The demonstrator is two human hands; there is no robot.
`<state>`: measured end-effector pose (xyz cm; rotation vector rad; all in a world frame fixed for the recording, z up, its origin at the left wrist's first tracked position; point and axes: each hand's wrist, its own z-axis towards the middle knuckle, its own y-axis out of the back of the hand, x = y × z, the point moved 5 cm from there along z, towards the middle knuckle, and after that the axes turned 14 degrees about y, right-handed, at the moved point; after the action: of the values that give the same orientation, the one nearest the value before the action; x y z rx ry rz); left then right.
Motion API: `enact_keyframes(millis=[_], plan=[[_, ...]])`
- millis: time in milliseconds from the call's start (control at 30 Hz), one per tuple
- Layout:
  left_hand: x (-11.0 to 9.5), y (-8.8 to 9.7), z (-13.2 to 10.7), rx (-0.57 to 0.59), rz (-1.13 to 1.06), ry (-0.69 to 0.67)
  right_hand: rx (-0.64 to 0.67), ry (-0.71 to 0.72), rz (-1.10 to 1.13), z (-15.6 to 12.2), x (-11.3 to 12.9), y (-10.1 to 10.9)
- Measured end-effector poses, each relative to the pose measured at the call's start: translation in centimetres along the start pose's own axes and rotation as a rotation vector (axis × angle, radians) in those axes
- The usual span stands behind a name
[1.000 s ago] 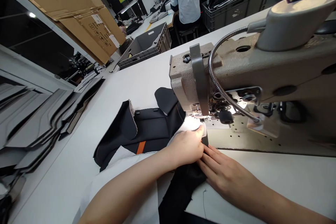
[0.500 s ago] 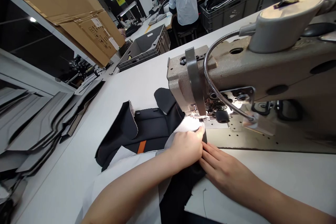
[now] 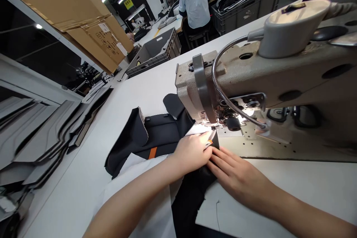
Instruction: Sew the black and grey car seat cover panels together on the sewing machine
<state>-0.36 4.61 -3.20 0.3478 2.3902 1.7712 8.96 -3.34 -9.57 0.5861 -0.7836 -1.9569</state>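
A dark fabric piece [image 3: 158,135] with an orange tab and a white lining lies on the white table [image 3: 92,163], running under the needle of a beige sewing machine [image 3: 251,78]. My left hand [image 3: 192,150] is closed over the fabric's edge just in front of the presser foot. My right hand [image 3: 235,176] lies flat beside it, fingers stretched and pressing the dark cloth onto the table. The needle area is lit by a small lamp on a gooseneck [image 3: 223,93].
Stacks of grey cut panels [image 3: 41,137] sit at the left. Cardboard boxes [image 3: 78,11] rest on a shelf above them. A grey crate [image 3: 156,50] stands at the far end of the table. A person in a light shirt [image 3: 195,2] sits beyond, with their back turned.
Both hands have slid slightly left and toward the needle with the fabric; the view has shifted a little to the right.
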Motion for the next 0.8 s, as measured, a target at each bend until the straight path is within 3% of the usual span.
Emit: enact_keyframes(millis=[100, 200, 400, 800], plan=[[1.5, 0.6, -1.6, 0.055, -0.006, 0.042, -0.019, 0.057, -0.058, 0.2, 0.8, 0.0], [1.1, 0.1, -2.2, 0.057, 0.063, 0.028, -0.006, 0.048, -0.132, 0.5, 1.4, -0.3], [-1.0, -1.4, -1.4, 0.126, 0.190, 0.007, -0.008, 0.008, -0.175, 0.5, 2.0, -0.8], [-1.3, -1.5, -0.1, 0.079, 0.142, 0.040, 0.033, 0.010, -0.155, 0.1, 1.1, -1.2]])
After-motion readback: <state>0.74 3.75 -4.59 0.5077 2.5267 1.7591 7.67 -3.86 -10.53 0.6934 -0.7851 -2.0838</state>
